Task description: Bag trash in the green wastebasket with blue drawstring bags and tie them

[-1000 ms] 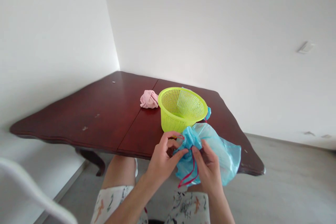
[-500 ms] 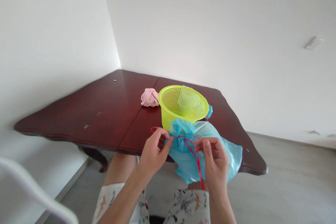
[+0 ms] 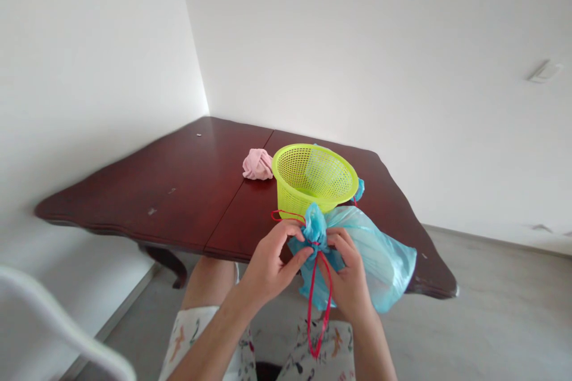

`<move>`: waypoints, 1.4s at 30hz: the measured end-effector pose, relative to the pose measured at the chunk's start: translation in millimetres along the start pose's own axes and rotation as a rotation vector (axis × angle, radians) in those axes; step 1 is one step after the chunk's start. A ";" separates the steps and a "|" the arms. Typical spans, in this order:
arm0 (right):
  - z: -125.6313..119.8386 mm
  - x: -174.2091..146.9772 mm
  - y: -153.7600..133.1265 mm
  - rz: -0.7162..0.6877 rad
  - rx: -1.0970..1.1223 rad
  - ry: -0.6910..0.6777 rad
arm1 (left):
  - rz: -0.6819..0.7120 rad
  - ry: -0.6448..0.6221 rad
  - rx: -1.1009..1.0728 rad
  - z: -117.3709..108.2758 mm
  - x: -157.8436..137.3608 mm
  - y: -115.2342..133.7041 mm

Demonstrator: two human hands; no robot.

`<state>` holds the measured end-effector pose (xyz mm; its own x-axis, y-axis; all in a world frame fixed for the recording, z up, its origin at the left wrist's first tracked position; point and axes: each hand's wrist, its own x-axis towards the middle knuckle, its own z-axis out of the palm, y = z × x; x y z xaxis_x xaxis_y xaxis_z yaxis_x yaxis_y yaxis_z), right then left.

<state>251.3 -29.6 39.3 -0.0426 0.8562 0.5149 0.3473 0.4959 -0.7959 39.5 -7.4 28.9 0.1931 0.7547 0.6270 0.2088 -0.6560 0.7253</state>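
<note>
A thin blue plastic bag point(image 3: 379, 256) lies over the table's front edge, its neck gathered into a bunch. Red drawstring point(image 3: 310, 309) wraps the neck; one loop hangs down in front and a smaller one sticks out to the left. My left hand point(image 3: 277, 259) pinches the gathered neck from the left, thumb and index finger at the string. From the right, my right hand point(image 3: 348, 274) closes its fingers on the same neck. Just behind the bunch stands a yellow-green perforated plastic basket point(image 3: 295, 199).
A crumpled pink cloth point(image 3: 258, 164) rests left of the basket on the dark red wooden table point(image 3: 147, 178). More blue plastic point(image 3: 360, 189) with red string shows behind the basket. A white curved chair part point(image 3: 67, 327) is at lower left. White walls stand behind.
My right hand has moved left, onto the bag's neck. The neck is bunched tighter and more upright, and the long red loop now hangs between my hands.
</note>
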 end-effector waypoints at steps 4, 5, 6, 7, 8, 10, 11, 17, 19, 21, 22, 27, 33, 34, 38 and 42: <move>-6.1 -0.7 -7.3 -0.023 0.017 -0.036 | 0.146 0.220 0.275 -3.1 -0.3 0.3; -8.1 -1.5 -7.4 -0.023 0.017 -0.053 | 0.194 0.196 0.327 -5.6 1.1 0.9; -10.2 -2.2 -6.5 -0.021 0.013 -0.071 | 0.244 0.132 0.362 -8.6 3.5 1.8; -12.4 -2.9 -4.9 -0.019 0.000 -0.088 | 0.285 0.050 0.385 -12.0 6.9 3.0; -14.3 -3.4 -2.8 -0.017 -0.020 -0.098 | 0.310 -0.031 0.398 -15.4 11.3 4.1; -17.3 -3.9 1.8 -0.014 -0.072 -0.096 | 0.319 -0.127 0.402 -20.8 21.4 5.4; -18.1 -3.9 3.5 -0.018 -0.097 -0.076 | 0.312 -0.138 0.395 -22.5 26.3 5.4; -11.4 -10.4 -7.5 -0.194 -0.289 0.233 | 0.235 -0.110 0.402 -16.4 38.5 3.6; -5.4 -14.5 -13.4 -0.238 -0.331 0.260 | 0.204 -0.110 0.383 -11.4 36.2 6.4; 0.7 -16.8 -15.4 -0.234 -0.317 0.244 | 0.190 -0.097 0.328 -6.6 32.5 10.0; 3.3 -17.0 -14.6 -0.222 -0.301 0.230 | 0.190 -0.090 0.300 -4.5 30.3 11.5; 4.8 -11.9 -0.8 -0.138 -0.213 0.249 | 0.162 -0.083 0.273 1.4 18.8 10.3; -10.8 -13.3 8.2 -0.187 -0.357 0.403 | 0.066 -0.008 0.292 -3.3 8.9 -2.9; -12.9 -14.5 7.8 -0.199 -0.361 0.441 | 0.040 0.017 0.272 -4.2 7.4 -4.4; -18.5 -18.9 5.6 -0.151 -0.230 0.656 | -0.114 0.133 0.156 -5.7 1.9 -5.6; -20.9 -21.8 5.5 0.012 -0.032 0.847 | -0.214 0.149 0.183 -6.1 -0.4 -2.2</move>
<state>273.7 -48.6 30.3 0.6728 0.4578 0.5811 0.3698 0.4723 -0.8001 33.2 -6.2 28.7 -0.0133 0.8601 0.5100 0.4015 -0.4625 0.7905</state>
